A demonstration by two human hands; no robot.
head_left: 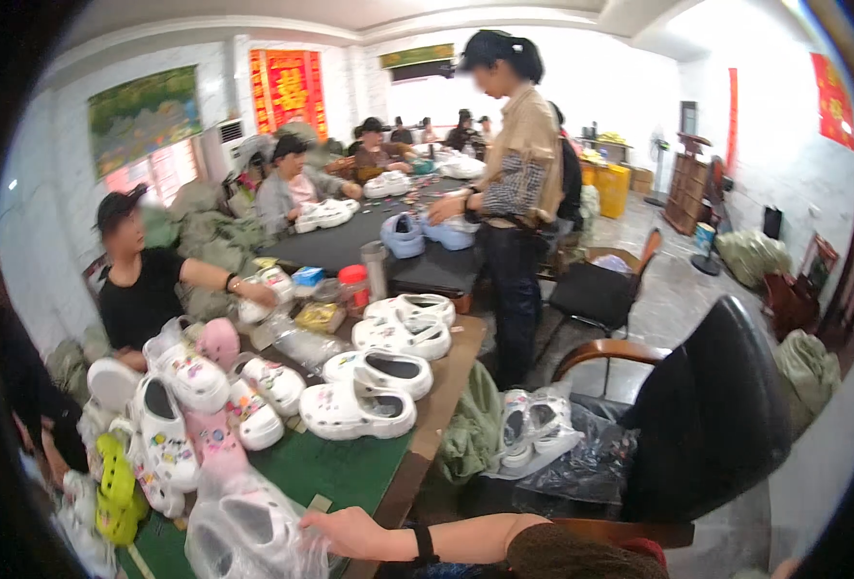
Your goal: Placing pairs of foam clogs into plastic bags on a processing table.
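Observation:
My right hand, with a black band at the wrist, reaches in from the lower right. Its fingers are closed on the edge of a clear plastic bag that holds a pair of white clogs near the table's front. Behind that bag lie pink clogs and white clogs with colourful charms. Lime-green clogs stand at the left edge. Plain white clogs form a row along the table's right side. My left hand is out of view.
Across the green-topped table, a person in black reaches toward a white clog. Someone in a tan shirt stands by the dark table with blue clogs. A black chair holding bagged shoes is at right.

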